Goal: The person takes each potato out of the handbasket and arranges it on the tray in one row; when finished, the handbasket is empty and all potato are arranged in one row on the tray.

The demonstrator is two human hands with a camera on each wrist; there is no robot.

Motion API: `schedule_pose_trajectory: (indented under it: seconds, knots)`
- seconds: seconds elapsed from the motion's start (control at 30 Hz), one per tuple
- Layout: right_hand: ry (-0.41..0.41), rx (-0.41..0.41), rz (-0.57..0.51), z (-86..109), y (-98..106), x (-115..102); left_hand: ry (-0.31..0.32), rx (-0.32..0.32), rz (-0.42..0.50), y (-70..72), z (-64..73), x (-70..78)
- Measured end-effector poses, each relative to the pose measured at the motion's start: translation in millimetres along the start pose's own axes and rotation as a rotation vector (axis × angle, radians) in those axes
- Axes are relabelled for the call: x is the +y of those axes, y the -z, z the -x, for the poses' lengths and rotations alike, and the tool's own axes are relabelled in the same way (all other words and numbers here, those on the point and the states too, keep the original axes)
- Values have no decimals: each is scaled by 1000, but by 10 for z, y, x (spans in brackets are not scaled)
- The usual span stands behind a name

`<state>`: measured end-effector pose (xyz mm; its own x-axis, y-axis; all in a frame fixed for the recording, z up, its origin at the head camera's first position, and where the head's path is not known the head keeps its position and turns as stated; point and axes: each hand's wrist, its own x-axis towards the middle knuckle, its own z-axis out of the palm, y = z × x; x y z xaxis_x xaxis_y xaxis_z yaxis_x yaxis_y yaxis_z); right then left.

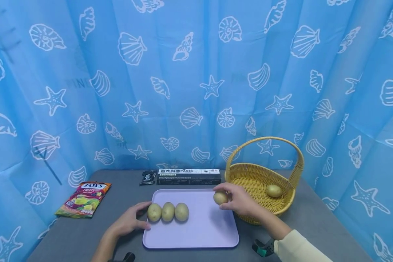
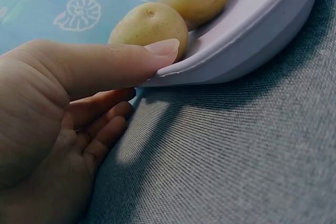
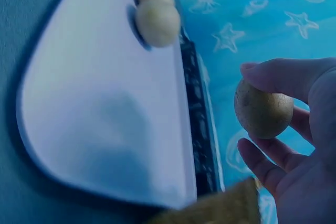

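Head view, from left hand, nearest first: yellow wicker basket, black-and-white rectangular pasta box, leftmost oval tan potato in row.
1. Leftmost potato: beside the left hand.
2. Pasta box: ahead and to the right.
3. Wicker basket: farther right.

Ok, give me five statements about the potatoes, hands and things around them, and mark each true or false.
1. Three potatoes lie on the tray. True.
2. The right hand is empty. False: the right hand holds a potato.
3. The left hand is at the tray's left side. True.
4. Two potatoes lie in the basket. False: one shows in the basket.
5. The candy bag lies left of the tray. True.
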<state>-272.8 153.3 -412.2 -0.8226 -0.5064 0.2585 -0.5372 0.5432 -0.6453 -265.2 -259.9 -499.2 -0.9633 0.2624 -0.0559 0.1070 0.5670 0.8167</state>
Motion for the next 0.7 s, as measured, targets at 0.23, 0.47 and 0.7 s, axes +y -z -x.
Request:
schedule_pose_trajectory:
  seconds: [0.23, 0.47, 0.7]
  knots:
    - [59, -56, -29, -97, -387, -8, 12, -2, 10, 2, 6, 2]
    - [28, -58, -22, -155, -793, 39, 14, -3, 13, 0, 1, -6]
    - [-12, -52, -27, -213, -950, 13, 7, -4, 7, 3, -6, -4]
